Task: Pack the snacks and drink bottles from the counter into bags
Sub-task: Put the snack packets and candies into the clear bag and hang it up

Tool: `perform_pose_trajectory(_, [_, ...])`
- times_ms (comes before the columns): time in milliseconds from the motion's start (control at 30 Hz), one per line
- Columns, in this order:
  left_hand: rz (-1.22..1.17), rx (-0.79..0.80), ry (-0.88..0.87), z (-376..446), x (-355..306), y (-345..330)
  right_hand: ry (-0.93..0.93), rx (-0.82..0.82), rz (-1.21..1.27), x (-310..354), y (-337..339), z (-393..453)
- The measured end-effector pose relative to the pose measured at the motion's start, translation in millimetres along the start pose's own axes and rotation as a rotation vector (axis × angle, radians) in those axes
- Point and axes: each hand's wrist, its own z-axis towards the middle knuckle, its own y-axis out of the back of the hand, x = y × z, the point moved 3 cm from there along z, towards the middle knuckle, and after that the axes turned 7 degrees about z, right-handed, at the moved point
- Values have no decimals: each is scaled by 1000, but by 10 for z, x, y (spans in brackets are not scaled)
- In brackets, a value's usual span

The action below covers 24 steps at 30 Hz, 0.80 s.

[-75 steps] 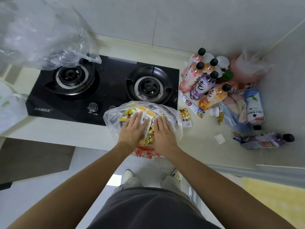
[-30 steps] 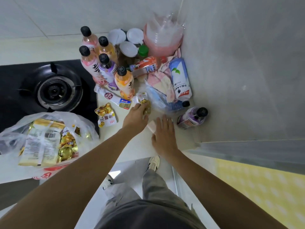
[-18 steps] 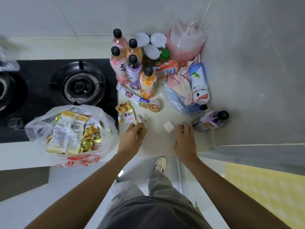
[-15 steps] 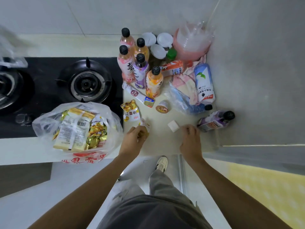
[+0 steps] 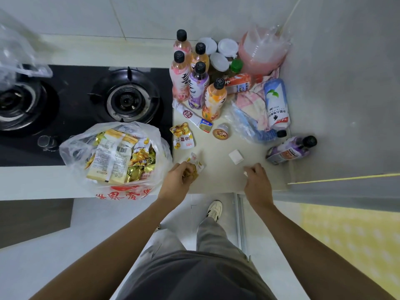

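Observation:
A clear plastic bag (image 5: 71,148) full of yellow snack packets sits on the counter's front edge, partly over the stove. My left hand (image 5: 177,182) is right of it, closed on a small snack packet (image 5: 197,163). My right hand (image 5: 258,182) rests on the counter with its fingers curled. A small white bit shows at its thumb; I cannot tell if it is gripped. Loose on the counter lie a yellow packet (image 5: 183,136), a long sachet (image 5: 192,116), a small round cup (image 5: 221,132) and a white square (image 5: 236,156). Several drink bottles (image 5: 198,87) stand behind.
A purple bottle (image 5: 290,149) and a white bottle (image 5: 277,105) lie by the right wall, beside crumpled bags. A pink bag (image 5: 262,53) and white lids fill the corner. The black gas stove (image 5: 86,100) is on the left, with a clear bag (image 5: 15,53) over its far burner.
Both hands left the filled bag and went right to the loose items. My left hand took a small packet and drew it back towards the bag; my right hand pulled back and curled.

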Motion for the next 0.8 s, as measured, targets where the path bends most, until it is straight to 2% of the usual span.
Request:
perform_pose_trajectory(133, [-77, -25, -18, -44, -89, 137, 82, -35, 86, 373, 100, 116])
perform_pose_trajectory(267, [-178, -84, -85, -148, -234, 497, 234, -123, 251, 1138, 341, 219])
perform_pose_trajectory(400, [-261, -221, -134, -368, -233, 1052, 367, -172, 394, 1956, 439, 228])
perform_pose_trajectory(600, [-283, -423, 19, -738, 342, 1742, 607, -116, 484, 3179, 259, 70])
perform_pose_trajectory(700, [-210, -403, 162, -752, 787, 1865, 624, -28, 404, 3498, -112, 43])
perform_pose_trajectory(800, [-184, -341, 236, -624, 1101, 1912, 554, 38, 264, 3557, -489, 109])
